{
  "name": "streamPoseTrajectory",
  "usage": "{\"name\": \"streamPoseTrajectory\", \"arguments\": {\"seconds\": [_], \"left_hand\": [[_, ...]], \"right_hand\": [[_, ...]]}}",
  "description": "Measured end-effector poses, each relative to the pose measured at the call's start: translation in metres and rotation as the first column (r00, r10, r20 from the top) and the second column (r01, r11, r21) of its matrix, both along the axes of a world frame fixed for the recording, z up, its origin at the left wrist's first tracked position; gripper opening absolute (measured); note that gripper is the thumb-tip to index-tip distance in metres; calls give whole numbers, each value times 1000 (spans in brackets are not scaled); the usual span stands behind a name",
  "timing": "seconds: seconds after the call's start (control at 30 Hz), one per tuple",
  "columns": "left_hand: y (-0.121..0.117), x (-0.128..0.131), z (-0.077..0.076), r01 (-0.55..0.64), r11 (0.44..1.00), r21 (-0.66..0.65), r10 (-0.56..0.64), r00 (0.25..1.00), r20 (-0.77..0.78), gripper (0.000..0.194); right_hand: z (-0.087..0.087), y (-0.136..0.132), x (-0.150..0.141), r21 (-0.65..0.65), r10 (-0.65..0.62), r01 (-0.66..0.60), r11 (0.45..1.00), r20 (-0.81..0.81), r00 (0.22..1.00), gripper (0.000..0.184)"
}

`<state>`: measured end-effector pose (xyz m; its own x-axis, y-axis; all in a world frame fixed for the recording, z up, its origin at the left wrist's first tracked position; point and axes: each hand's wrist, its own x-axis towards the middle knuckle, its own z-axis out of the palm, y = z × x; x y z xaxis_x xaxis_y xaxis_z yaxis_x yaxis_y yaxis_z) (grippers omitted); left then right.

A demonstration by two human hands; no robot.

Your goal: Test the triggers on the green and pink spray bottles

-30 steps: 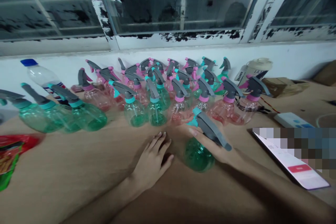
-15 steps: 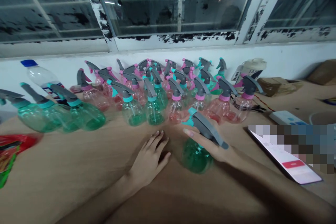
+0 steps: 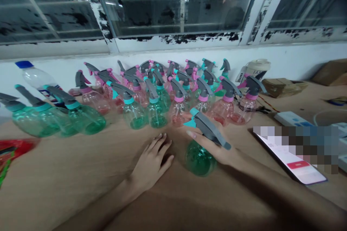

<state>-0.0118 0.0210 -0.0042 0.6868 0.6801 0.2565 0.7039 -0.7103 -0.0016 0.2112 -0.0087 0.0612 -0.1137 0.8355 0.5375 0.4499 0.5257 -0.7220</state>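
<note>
My right hand [image 3: 214, 148] is wrapped round the neck of a green spray bottle [image 3: 200, 160], just under its grey and turquoise trigger head. The bottle is upright at the near side of the bottle rows, and the hand hides part of its neck. My left hand [image 3: 153, 162] lies palm down on the wooden table [image 3: 89, 173], fingers spread, apart from the bottle. Beyond the hands stand several more spray bottles, among them a green one [image 3: 158, 115] with a turquoise collar and a pink one [image 3: 222, 110] with a pink collar.
A phone [image 3: 295, 158] with a lit screen lies at the right, beside a white power strip [image 3: 292, 121]. Behind are a coffee cup [image 3: 256, 70] and a cardboard box [image 3: 284, 86]. At the left are a blue-capped bottle [image 3: 35, 75] and a red packet [image 3: 20, 149].
The whole view has shifted slightly, so things appear a little further left. My right hand still holds the green spray bottle, and my left hand still rests on the table.
</note>
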Motion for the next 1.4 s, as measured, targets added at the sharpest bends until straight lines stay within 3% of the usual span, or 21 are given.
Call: {"name": "streamPoseTrajectory", "arguments": {"seconds": [0.17, 0.33, 0.63, 0.87, 1.1, 1.4], "left_hand": [[0, -1, -2, 3, 1000, -7, -3, 1000, 5, 43], [1, -1, -3, 4, 1000, 8, -5, 1000, 10, 43], [1, -1, -3, 11, 1000, 16, -11, 1000, 20, 43], [1, -2, -4, 10, 1000, 14, -10, 999, 30, 43], [1, -1, -2, 4, 1000, 6, -4, 1000, 26, 43], [1, -2, -4, 7, 1000, -1, -7, 1000, 19, 43]], "right_hand": [[3, -1, -2, -44, 52, -57, 997, -112, 992, 14], [12, -3, -2, -31, 36, -38, 999, -57, 998, 4], [7, -2, -2, -50, 30, -34, 998, -66, 997, 16], [5, -1, -1, 0, -12, 12, 1000, -29, 999, 13], [7, -2, -3, 38, -16, 18, 999, -55, 998, 39], [1, 0, 0, -28, 56, -59, 998, -80, 995, 22]]}}
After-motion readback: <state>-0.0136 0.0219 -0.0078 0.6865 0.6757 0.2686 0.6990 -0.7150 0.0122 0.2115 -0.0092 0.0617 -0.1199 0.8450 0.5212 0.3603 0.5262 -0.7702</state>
